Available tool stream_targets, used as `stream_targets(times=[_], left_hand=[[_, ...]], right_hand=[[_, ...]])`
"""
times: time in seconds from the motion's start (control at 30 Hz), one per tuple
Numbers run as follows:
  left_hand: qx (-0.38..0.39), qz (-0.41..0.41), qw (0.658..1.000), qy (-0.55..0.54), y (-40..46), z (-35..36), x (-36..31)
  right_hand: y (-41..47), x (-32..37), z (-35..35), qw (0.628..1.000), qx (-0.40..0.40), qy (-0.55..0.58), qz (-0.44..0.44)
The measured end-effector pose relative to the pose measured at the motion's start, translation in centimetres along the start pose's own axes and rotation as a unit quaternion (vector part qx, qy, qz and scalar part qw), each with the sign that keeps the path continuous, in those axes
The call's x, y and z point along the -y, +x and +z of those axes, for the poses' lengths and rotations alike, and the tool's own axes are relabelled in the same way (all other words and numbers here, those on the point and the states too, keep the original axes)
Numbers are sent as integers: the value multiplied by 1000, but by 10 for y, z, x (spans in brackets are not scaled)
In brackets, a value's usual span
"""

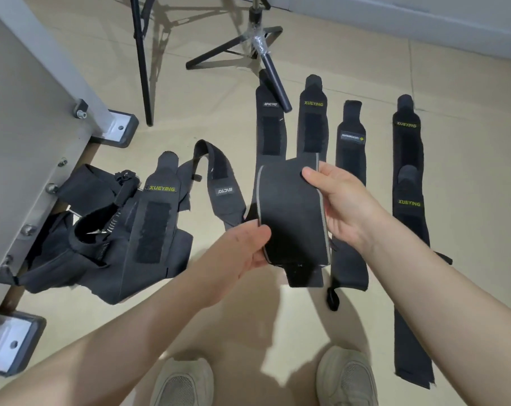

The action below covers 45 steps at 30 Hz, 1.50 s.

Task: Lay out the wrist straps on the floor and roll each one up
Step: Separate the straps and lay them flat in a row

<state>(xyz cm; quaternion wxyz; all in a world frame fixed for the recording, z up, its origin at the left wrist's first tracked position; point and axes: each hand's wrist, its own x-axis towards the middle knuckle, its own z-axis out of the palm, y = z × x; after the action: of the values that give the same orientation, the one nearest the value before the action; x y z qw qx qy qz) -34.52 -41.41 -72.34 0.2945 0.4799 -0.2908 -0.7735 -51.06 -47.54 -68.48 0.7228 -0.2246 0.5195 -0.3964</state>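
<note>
Holding a black wrist strap with grey edging (292, 212) above the beige floor (219, 106), the person pinched its near left edge with the left hand (242, 250), thumb on top, while the right hand (339, 200) pinched its far right edge between thumb and fingers. In the head view, four more straps lay stretched out side by side beyond and to the right: one partly hidden behind the held strap (270, 127), a XUEYING strap (313, 124), a strap with a white label (352, 159) and a long XUEYING strap (409, 230) farthest right. To the left, a tangled heap of black straps (116, 238) lay against a grey metal frame (29, 127). A black tripod (248, 45) stood farther back, and two pale shoes (187, 382) showed at the bottom edge.
</note>
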Motion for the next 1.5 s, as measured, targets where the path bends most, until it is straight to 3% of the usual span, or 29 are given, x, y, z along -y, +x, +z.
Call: stream_targets(times=[0.07,0.13,0.23,0.37,0.47,0.57,0.7,0.8,0.9,0.97,1.07,1.17,1.3,1.4,1.5], left_hand=[[33,74,995,55,-9,12,-17],[34,129,989,69,-18,29,-39],[50,165,985,27,-16,56,-70],[70,184,980,-3,-2,86,-95],[52,177,983,-13,11,106,-106],[33,173,984,-6,22,122,-114],[14,200,979,42,36,142,-121],[1,221,971,90,46,158,-117],[-66,270,939,203,53,174,-105],[-59,282,932,221,53,189,-98],[34,261,932,249,51,225,-87],[86,272,912,293,47,263,-79],[59,333,911,237,46,310,-79],[55,392,878,270,47,353,-79],[138,332,900,247,54,389,-69]], right_hand=[[-6,12,-7,999,-46,-7,-22],[-16,22,-16,988,-107,-89,-64],[-33,30,-32,941,-183,-232,-165],[-61,41,-47,848,-157,-375,-341],[-77,51,-54,844,-54,-382,-372],[-85,61,-58,828,-34,-386,-406],[-84,70,-68,842,-60,-311,-437],[-85,69,-83,881,-71,-193,-426],[-92,67,-109,909,-122,-82,-390],[-101,70,-123,900,-190,-46,-390],[-112,75,-143,885,-265,7,-382],[-124,87,-155,885,-272,55,-373],[-150,110,-172,853,-317,82,-406],[-175,122,-186,833,-333,55,-439],[-193,123,-214,828,-335,23,-449]])
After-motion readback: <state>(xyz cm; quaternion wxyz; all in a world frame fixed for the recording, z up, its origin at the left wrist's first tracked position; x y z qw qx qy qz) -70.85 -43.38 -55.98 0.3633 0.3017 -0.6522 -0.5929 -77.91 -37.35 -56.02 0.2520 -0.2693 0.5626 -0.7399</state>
